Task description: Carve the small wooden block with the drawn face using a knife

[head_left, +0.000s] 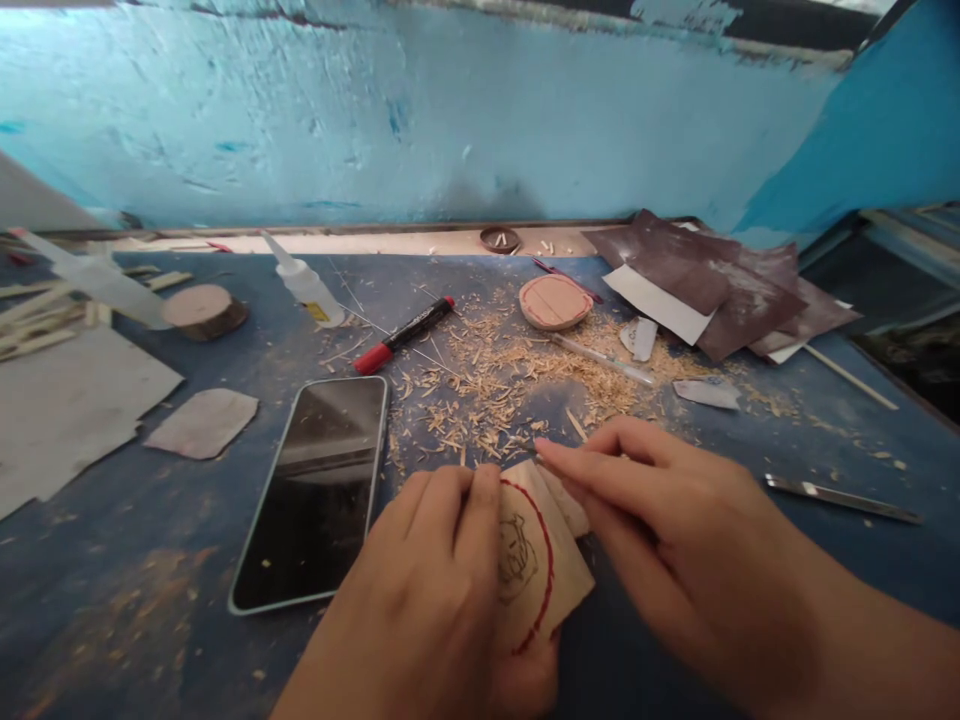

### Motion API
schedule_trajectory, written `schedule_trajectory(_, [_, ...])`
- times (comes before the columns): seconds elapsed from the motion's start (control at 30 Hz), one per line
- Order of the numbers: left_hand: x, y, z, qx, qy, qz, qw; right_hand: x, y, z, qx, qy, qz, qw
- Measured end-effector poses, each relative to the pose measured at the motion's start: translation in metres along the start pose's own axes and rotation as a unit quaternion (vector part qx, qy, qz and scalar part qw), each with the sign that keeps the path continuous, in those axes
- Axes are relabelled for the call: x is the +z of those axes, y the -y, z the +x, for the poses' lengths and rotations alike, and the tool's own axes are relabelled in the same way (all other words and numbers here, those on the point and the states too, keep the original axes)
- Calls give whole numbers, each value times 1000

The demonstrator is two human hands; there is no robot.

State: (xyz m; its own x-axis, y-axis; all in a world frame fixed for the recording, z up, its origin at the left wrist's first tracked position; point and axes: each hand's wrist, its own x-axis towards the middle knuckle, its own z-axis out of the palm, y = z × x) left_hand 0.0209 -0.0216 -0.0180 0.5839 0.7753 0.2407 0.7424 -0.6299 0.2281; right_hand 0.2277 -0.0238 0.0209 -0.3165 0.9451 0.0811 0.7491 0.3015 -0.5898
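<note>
My left hand (442,570) lies over the left side of a light, angular piece (566,580), perhaps thin wood or paper, and grips it. On that piece are a red marker arc and a small dark line drawing, partly covered by my fingers. At its upper right edge my right hand (667,530) is closed, thumb and fingers pressed together. Another pale edge (568,505) shows under those fingertips; whether they hold it or something else is hidden. Wood shavings (480,400) are scattered just beyond both hands.
A phone (315,490) lies left of my hands. Beyond it are a red-capped black marker (405,335) and a glue bottle (304,285). A round wood slice (555,302) and sandpaper sheets (720,280) sit farther back. A metal blade-like tool (840,498) lies at right.
</note>
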Motion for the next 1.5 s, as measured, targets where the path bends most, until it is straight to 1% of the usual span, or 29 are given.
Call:
schedule_trajectory(0.07, [3,1,0,11,-21,3,1000,-12,-1,-6,5,13,-10,1000])
schedule_trajectory(0.17, [4,1,1,14,-11,12,1000,-24,-5,-22,28,68,-3,997])
schedule_trajectory(0.27, [0,0,2,2,23,17,1000,-25,-10,-37,54,98,23,993])
schedule_trajectory(0.33, [-2,1,1,11,9,24,1000,-23,-11,-43,57,106,34,992])
schedule_trajectory(0.43, [-1,2,0,23,-23,36,999,-19,-11,-44,45,109,33,992])
schedule_trajectory(0.47, [0,3,-1,23,-19,39,999,-17,-11,-43,44,107,33,993])
schedule_trajectory(0.5, [1,4,-2,22,-33,39,998,-15,-10,-42,45,103,35,993])
schedule_trajectory(0.63, [4,7,-5,26,5,36,999,-3,-8,-46,70,78,54,993])
schedule_trajectory(0.73, [5,7,-7,24,12,22,999,4,-8,-54,88,67,67,992])
schedule_trajectory(0.77, [6,7,-8,18,5,15,1000,6,-8,-56,89,59,69,992])
schedule_trajectory(0.8, [7,7,-8,10,5,7,1000,8,-8,-58,88,47,68,993])
schedule_trajectory(0.87, [10,7,-8,-7,-31,-9,999,12,-9,-58,78,25,67,994])
schedule_trajectory(0.97, [12,7,-6,-20,-39,-17,999,17,-9,-54,52,3,56,997])
schedule_trajectory(1.07, [9,6,-3,-18,-11,-20,1000,22,-9,-52,33,-13,26,999])
schedule_trajectory(1.23, [0,4,2,-26,9,-41,999,26,-8,-59,-5,-36,-16,999])
schedule_trajectory(1.3, [0,3,2,-23,3,-40,999,27,-6,-59,-16,-43,-44,998])
schedule_trajectory(1.4, [4,1,-2,-18,-25,-22,999,26,-1,-54,-13,-62,-54,997])
schedule_trajectory(1.5, [8,0,-5,-13,-30,-12,999,24,4,-51,17,-65,-12,998])
